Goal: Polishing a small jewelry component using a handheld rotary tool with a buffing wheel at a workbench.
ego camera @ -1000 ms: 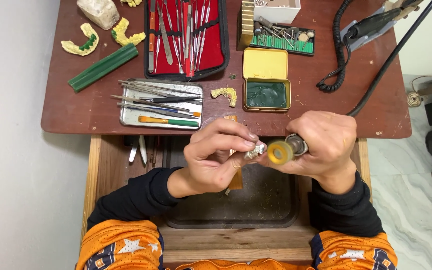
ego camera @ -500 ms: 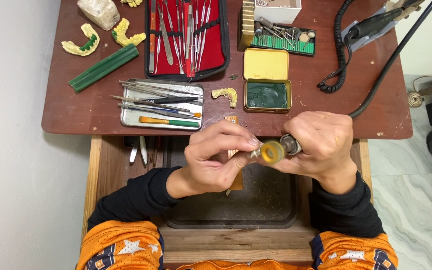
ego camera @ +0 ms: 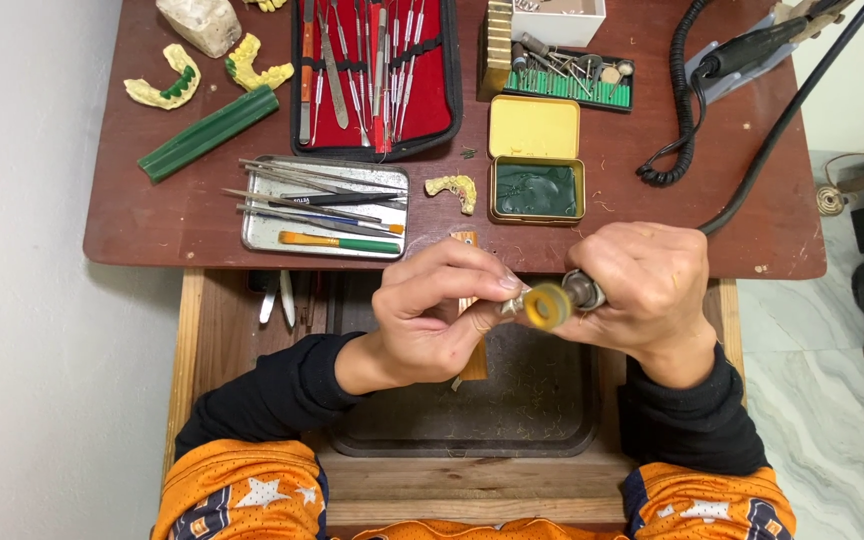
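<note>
The right hand had its grip clamped on a handpiece with a yellow wheel. At its nine o'clock, the left hand pinched a small metal piece against the wheel, above the dark tray.

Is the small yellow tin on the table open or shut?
Open: the yellow tin has its lid flipped back flat, exposing dark green material inside.

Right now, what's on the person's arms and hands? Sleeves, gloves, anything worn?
Both hands are bare: left hand, right hand, no gloves, rings or watch showing. Long black sleeves reach both wrists, under an orange short-sleeved jersey with pale stars and dark blue trim.
</note>
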